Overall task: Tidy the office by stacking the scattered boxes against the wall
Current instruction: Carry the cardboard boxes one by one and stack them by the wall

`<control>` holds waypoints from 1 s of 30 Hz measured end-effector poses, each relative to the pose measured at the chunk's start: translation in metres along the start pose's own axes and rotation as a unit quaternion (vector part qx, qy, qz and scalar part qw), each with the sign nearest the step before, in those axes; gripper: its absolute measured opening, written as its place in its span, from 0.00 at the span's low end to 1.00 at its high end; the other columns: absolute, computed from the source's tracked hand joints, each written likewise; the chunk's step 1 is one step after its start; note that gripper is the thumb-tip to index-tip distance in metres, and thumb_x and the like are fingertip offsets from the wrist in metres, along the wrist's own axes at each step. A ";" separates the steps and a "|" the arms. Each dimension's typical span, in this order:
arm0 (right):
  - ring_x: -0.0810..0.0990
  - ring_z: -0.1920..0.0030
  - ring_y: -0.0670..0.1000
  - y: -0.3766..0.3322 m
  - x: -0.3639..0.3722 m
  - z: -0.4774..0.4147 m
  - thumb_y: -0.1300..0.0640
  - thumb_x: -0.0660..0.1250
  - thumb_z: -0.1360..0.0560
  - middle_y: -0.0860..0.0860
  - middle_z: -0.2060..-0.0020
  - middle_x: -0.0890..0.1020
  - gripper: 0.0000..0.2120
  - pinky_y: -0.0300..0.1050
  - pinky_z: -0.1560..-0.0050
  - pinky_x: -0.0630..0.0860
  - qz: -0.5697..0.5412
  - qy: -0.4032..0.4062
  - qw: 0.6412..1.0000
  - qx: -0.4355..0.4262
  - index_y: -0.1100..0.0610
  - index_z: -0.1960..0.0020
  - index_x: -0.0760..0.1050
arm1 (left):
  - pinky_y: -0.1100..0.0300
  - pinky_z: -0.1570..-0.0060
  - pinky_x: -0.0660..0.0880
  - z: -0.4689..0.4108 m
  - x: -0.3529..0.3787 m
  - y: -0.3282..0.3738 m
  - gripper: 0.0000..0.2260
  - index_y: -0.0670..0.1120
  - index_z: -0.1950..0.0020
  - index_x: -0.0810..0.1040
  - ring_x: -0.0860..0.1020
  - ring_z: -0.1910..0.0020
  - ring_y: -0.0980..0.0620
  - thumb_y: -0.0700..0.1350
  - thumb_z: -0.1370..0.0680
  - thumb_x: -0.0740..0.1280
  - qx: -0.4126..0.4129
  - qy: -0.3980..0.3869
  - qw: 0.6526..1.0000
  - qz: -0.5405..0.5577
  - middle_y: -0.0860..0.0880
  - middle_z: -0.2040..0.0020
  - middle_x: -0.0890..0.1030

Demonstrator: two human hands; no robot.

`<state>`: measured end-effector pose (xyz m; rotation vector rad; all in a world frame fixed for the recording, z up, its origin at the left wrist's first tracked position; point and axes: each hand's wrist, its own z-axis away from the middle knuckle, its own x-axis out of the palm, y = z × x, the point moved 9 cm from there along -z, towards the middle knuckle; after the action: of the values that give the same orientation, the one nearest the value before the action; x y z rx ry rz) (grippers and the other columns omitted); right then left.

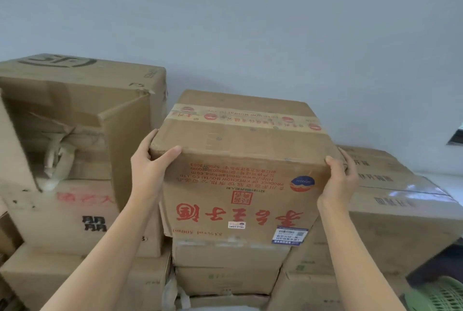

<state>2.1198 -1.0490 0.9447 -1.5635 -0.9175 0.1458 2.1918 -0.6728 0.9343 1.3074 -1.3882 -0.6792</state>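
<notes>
Currently I am looking at the brown carton (240, 173), which is sitting over the middle stack (230, 255) of cardboard boxes, close to the wall (250, 22). I cannot tell whether its base is fully bearing on that stack.

Its red printing is reading upside down, a printed tape band is running across its top, and a blue-and-white label is showing at the lower right of its front.

The left hand (150, 168) is gripping the upper left corner, thumb lying on the front face. The right hand (340, 180) is clasping the upper right corner likewise.

An opened box (75, 90) is standing higher on the left; a taped box (400, 210) is lying lower on the right. A green basket (441, 295) is showing at the bottom right.
</notes>
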 end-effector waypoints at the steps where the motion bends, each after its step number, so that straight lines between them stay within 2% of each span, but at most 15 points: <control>1: 0.77 0.57 0.43 0.011 0.015 -0.014 0.66 0.64 0.27 0.46 0.55 0.77 0.14 0.32 0.59 0.75 0.004 -0.001 1.000 0.000 0.55 0.42 0.71 | 0.65 0.50 0.72 -0.021 0.004 -0.010 0.35 0.45 0.29 0.67 0.75 0.40 0.50 0.43 0.35 0.74 -0.003 0.001 1.000 -0.002 0.49 0.40 0.75; 3: 0.77 0.57 0.43 0.031 0.043 -0.039 0.64 0.65 0.28 0.47 0.55 0.78 0.15 0.34 0.58 0.75 0.009 0.001 1.000 0.000 0.56 0.43 0.71 | 0.61 0.46 0.73 -0.061 0.010 -0.027 0.35 0.45 0.29 0.67 0.74 0.39 0.50 0.45 0.36 0.72 -0.013 0.004 1.000 -0.013 0.49 0.39 0.75; 6: 0.77 0.55 0.46 0.064 0.077 -0.074 0.66 0.63 0.26 0.50 0.53 0.78 0.14 0.41 0.52 0.74 0.021 0.000 1.000 0.007 0.54 0.43 0.71 | 0.53 0.40 0.72 -0.117 0.019 -0.046 0.33 0.46 0.30 0.68 0.73 0.38 0.49 0.45 0.35 0.72 -0.007 0.011 0.999 -0.029 0.48 0.37 0.75; 9: 0.77 0.48 0.51 0.107 0.102 -0.097 0.60 0.64 0.28 0.56 0.43 0.77 0.15 0.45 0.48 0.74 0.056 -0.030 0.998 0.032 0.50 0.42 0.71 | 0.57 0.43 0.71 -0.152 0.026 -0.075 0.27 0.47 0.30 0.68 0.72 0.40 0.52 0.36 0.28 0.70 -0.013 0.035 0.998 -0.059 0.51 0.40 0.73; 13: 0.75 0.47 0.48 0.161 0.139 -0.123 0.58 0.60 0.21 0.51 0.39 0.73 0.21 0.42 0.50 0.74 0.118 -0.092 0.983 0.111 0.53 0.29 0.62 | 0.65 0.49 0.70 -0.188 0.039 -0.110 0.24 0.46 0.30 0.65 0.71 0.42 0.53 0.36 0.24 0.66 -0.040 0.039 0.994 -0.089 0.50 0.40 0.72; 16: 0.75 0.52 0.44 0.175 0.161 -0.151 0.57 0.60 0.21 0.51 0.42 0.73 0.21 0.37 0.59 0.71 0.129 -0.099 0.979 0.126 0.53 0.29 0.62 | 0.59 0.45 0.71 -0.213 0.046 -0.120 0.23 0.44 0.30 0.65 0.72 0.43 0.52 0.37 0.24 0.66 -0.054 0.049 0.993 -0.093 0.50 0.42 0.72; 18: 0.74 0.55 0.41 0.183 0.168 -0.164 0.57 0.60 0.21 0.50 0.42 0.72 0.20 0.37 0.60 0.70 0.131 -0.111 0.976 0.134 0.53 0.30 0.63 | 0.55 0.43 0.72 -0.220 0.052 -0.126 0.23 0.44 0.31 0.64 0.72 0.43 0.51 0.36 0.24 0.66 -0.056 0.051 0.993 -0.090 0.49 0.43 0.72; 21: 0.75 0.52 0.44 0.190 0.168 -0.171 0.58 0.60 0.21 0.51 0.43 0.73 0.19 0.37 0.59 0.71 0.138 -0.126 0.974 0.125 0.53 0.31 0.63 | 0.58 0.47 0.73 -0.219 0.054 -0.132 0.22 0.43 0.31 0.64 0.72 0.44 0.51 0.35 0.24 0.65 -0.061 0.067 0.993 -0.082 0.49 0.43 0.72; 24: 0.74 0.47 0.50 0.191 0.166 -0.171 0.57 0.60 0.21 0.52 0.42 0.73 0.19 0.39 0.56 0.73 0.140 -0.152 0.972 0.113 0.51 0.32 0.62 | 0.66 0.56 0.71 -0.213 0.055 -0.130 0.23 0.44 0.30 0.63 0.72 0.48 0.55 0.35 0.23 0.63 -0.061 0.081 0.991 -0.082 0.49 0.42 0.71; 26: 0.73 0.42 0.50 0.192 0.165 -0.169 0.55 0.60 0.21 0.52 0.39 0.71 0.21 0.40 0.51 0.74 0.138 -0.165 0.969 0.120 0.51 0.30 0.60 | 0.67 0.57 0.70 -0.208 0.057 -0.130 0.24 0.45 0.28 0.61 0.71 0.46 0.54 0.36 0.22 0.63 -0.071 0.088 0.990 -0.085 0.49 0.40 0.71; 28: 0.68 0.34 0.51 0.193 0.163 -0.167 0.53 0.61 0.21 0.52 0.32 0.66 0.25 0.46 0.38 0.71 0.156 -0.164 0.967 0.119 0.52 0.27 0.57 | 0.63 0.51 0.71 -0.202 0.057 -0.129 0.25 0.46 0.26 0.60 0.71 0.42 0.52 0.39 0.22 0.63 -0.086 0.099 0.986 -0.100 0.47 0.35 0.70; 30: 0.60 0.27 0.53 0.183 0.158 -0.164 0.50 0.62 0.22 0.54 0.27 0.60 0.30 0.50 0.29 0.61 0.227 -0.143 0.961 0.065 0.55 0.25 0.54 | 0.56 0.38 0.69 -0.190 0.053 -0.125 0.28 0.48 0.24 0.56 0.67 0.33 0.50 0.44 0.21 0.63 -0.092 0.118 0.976 -0.155 0.47 0.28 0.65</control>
<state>2.4053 -1.0669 0.8858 -1.6321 -0.7351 0.7616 2.4188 -0.7051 0.8889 1.4179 -0.9164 -0.8125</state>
